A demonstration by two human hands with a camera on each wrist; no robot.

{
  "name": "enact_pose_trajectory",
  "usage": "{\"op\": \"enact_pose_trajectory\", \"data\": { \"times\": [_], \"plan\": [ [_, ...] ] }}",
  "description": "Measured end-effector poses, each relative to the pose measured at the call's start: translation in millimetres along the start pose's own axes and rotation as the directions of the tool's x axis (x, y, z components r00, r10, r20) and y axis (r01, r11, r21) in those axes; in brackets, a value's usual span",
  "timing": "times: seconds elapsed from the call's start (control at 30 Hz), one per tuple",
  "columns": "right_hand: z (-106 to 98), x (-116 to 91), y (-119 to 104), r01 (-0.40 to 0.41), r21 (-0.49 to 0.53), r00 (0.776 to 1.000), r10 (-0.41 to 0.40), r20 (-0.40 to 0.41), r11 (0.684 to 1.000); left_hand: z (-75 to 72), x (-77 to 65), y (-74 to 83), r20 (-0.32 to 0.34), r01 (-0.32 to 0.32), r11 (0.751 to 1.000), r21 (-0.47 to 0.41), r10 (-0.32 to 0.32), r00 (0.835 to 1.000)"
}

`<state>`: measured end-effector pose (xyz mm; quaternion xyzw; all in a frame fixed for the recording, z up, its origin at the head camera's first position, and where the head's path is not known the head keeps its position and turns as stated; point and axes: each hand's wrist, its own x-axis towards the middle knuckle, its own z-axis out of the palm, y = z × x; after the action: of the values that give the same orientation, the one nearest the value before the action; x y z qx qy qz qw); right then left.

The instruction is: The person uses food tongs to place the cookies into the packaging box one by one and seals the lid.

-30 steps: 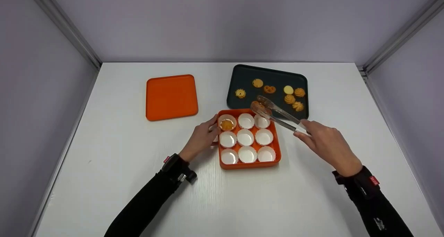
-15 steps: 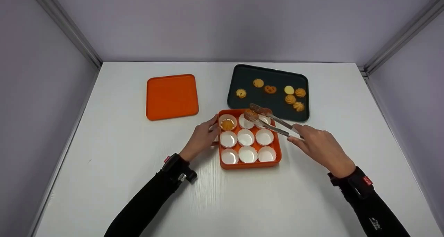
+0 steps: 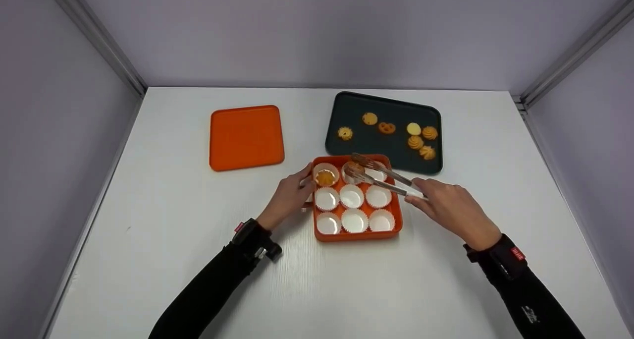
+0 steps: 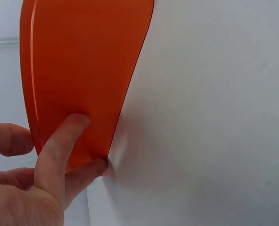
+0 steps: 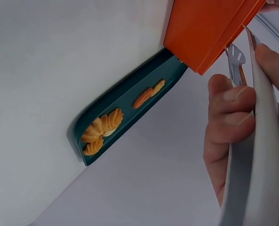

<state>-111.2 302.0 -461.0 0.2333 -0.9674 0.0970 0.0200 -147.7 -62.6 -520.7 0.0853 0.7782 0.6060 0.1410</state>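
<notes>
Right hand (image 3: pixel 455 207) grips shiny white-handled tongs (image 5: pixel 266 165); left hand (image 3: pixel 290 193) presses the square orange box (image 3: pixel 356 236). Gently lower the round brown cookie (image 3: pixel 355 166) into the twelve-o'clock white paper cup (image 3: pixel 350 180).

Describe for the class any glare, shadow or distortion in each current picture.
Head: pale glare on the table, soft shadow below the left hand; left wrist: bright line near the box's rim, whose edge looks bowed, perhaps by the lens; right wrist: faint shadow beside the tray.
</notes>
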Motion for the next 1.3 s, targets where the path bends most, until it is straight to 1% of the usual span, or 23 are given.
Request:
{"op": "enact_pose_trajectory", "data": {
  "times": [0.2, 0.3, 0.47, 0.67, 0.73, 0.87, 0.93, 1.0, 1.1, 1.23, 1.3],
  "plan": [
    [0.4, 3.0, -2.0, 0.018, -0.037, 1.000, -0.018, -0.003, 0.999, -0.1, 0.1, 0.9, -0.004, -0.008, 0.999, 0.032, 0.008, 1.000],
    [1.2, 4.2, -2.5, 0.030, -0.051, 0.999, -0.031, -0.011, 0.998, 0.1, 0.5, 0.7, -0.002, -0.013, 0.999, 0.031, 0.013, 1.000],
    [2.0, 5.7, -4.0, 0.004, -0.052, 1.000, -0.004, 0.010, 0.999, 0.3, 1.1, 1.4, -0.010, 0.004, 0.999, 0.032, -0.004, 1.000],
    [2.4, 7.4, -7.0, -0.036, -0.054, 0.998, 0.038, 0.046, 0.998, 0.9, 1.0, 3.0, -0.011, 0.015, 0.998, 0.060, -0.015, 1.000],
    [2.0, 7.5, -7.8, -0.041, -0.052, 0.998, 0.044, 0.049, 0.998, 0.8, 0.9, 3.3, -0.013, 0.013, 0.998, 0.067, -0.012, 1.000],
    [2.6, 7.9, -8.1, -0.046, -0.049, 0.998, 0.049, 0.049, 0.998, 0.6, 0.9, 3.1, -0.011, 0.009, 0.999, 0.046, -0.009, 1.000],
    [3.2, 8.1, -8.2, -0.048, -0.044, 0.997, 0.051, 0.050, 0.998, 0.5, 1.1, 1.9, -0.014, 0.000, 0.998, 0.057, 0.001, 1.000],
    [3.7, 8.5, -8.6, -0.048, -0.041, 0.997, 0.050, 0.050, 0.998, 0.4, 1.4, 0.7, -0.023, -0.011, 0.996, 0.090, 0.013, 1.000],
    [4.4, 8.5, -8.1, -0.041, -0.042, 0.998, 0.043, 0.049, 0.998, 0.5, 1.5, -0.8, -0.026, -0.020, 0.994, 0.111, 0.023, 0.999],
    [5.5, 7.8, -6.4, -0.020, -0.054, 0.999, 0.022, 0.035, 0.998, 0.6, 0.4, -0.3, -0.014, -0.020, 0.996, 0.089, 0.021, 1.000],
    [5.7, 7.2, -5.3, -0.013, -0.048, 0.999, 0.014, 0.031, 0.999, 0.6, 0.1, 0.0, -0.015, -0.027, 0.994, 0.105, 0.028, 0.999]
  ]
}}
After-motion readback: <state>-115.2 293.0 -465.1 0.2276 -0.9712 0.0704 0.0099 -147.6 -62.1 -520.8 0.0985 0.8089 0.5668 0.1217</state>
